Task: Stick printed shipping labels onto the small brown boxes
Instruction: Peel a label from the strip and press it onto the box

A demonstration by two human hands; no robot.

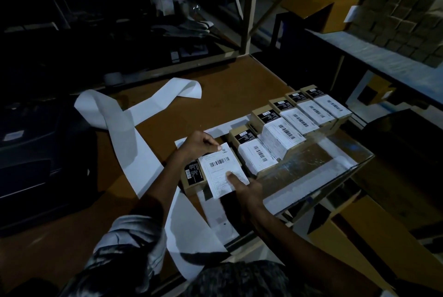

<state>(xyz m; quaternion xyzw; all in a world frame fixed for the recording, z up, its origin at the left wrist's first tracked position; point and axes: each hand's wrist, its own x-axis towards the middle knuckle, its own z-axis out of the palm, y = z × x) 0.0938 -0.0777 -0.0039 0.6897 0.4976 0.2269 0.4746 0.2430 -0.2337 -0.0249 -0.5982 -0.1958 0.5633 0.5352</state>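
A white shipping label [221, 172] with a barcode lies over the nearest small brown box [193, 183]. My left hand [200, 144] pinches the label's far corner. My right hand [244, 189] holds the label's near right edge, thumb pressed on its face. Several more small brown boxes [294, 119] stand in a diagonal row running to the back right, each carrying a white barcode label and a black sticker.
A long strip of white label backing paper [124, 129] curls across the brown table [227, 85] and down past my left arm. A black printer [36, 157] sits at left. A glass sheet [318, 165] covers the table's right part. Stacked cartons [407, 14] fill the back-right shelf.
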